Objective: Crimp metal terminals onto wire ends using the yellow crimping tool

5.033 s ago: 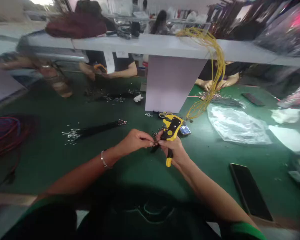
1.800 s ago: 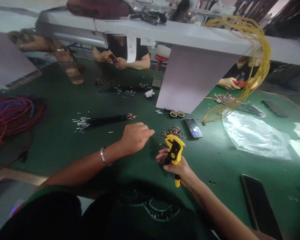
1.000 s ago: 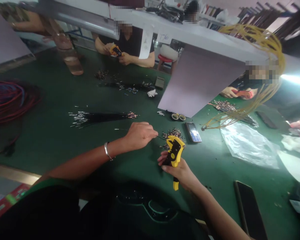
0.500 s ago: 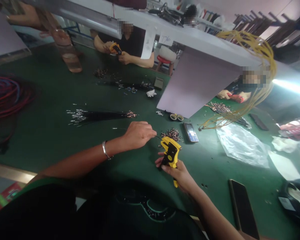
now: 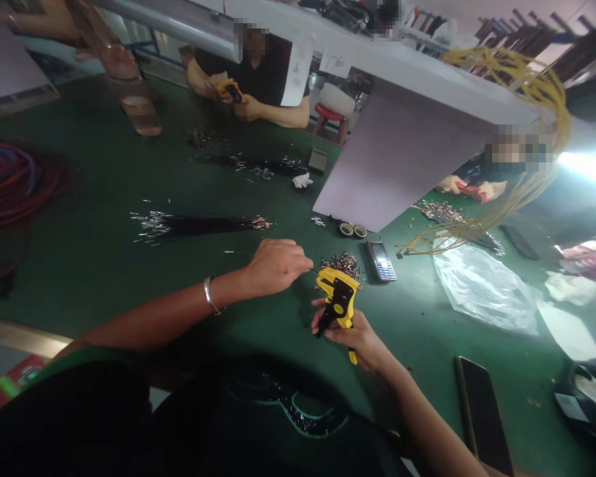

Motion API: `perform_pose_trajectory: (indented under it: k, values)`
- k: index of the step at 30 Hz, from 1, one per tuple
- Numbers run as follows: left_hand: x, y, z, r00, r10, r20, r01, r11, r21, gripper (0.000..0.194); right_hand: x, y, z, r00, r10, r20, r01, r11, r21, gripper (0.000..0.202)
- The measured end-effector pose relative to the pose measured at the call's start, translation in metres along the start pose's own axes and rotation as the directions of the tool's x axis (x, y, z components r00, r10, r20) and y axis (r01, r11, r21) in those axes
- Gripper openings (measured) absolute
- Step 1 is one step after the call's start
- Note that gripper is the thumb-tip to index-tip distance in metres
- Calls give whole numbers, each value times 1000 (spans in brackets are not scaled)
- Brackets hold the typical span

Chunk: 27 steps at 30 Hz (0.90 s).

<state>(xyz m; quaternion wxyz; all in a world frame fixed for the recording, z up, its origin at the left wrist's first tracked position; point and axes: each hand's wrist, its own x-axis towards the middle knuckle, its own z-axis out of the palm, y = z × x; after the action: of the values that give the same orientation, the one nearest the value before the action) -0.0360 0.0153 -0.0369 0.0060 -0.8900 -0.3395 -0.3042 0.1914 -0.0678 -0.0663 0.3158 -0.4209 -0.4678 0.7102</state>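
My left hand [image 5: 279,267] is closed in a pinch on a thin dark wire [image 5: 314,269], whose near end meets the jaws of a yellow and black wire stripper [image 5: 338,297]. The wire's other end [image 5: 230,252], with a bright tip, sticks out behind the hand to the left. My right hand [image 5: 356,333] is wrapped around the stripper's handles. Just behind the jaws lies a heap of short cut-off ends [image 5: 345,264]. A bundle of black wires [image 5: 203,226] rests to the left, silvery ends on one side and copper ends on the other.
A keypad phone [image 5: 381,261], two tape rolls [image 5: 352,230] and a clear plastic bag [image 5: 481,285] lie right of the heap. A smartphone [image 5: 483,411] is near my right forearm. Red and blue wire coils [image 5: 20,179] sit far left. Across the table, a co-worker holds an orange tool [image 5: 230,91].
The stripper has tilted slightly in my right hand, and its jaws now sit closer to my left fingers. The whole view has shifted a little; my left hand keeps its pinch.
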Motion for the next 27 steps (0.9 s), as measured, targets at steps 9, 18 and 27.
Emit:
perform_pose_trajectory:
  k: [9,18,27]
  values:
    - [-1,-2,5,999,34,27,-34,999,14,25,6,1,-5,998,-8,64,7,1000,15,44]
    - [-1,-3,8,999,8,37,-8,1000,-19,23,9,-2,-2,997,-29,71,30,999,-14,34]
    - [-1,-2,7,999,8,42,-7,1000,-19,24,11,3,-3,997,-43,63,43,999,13,28]
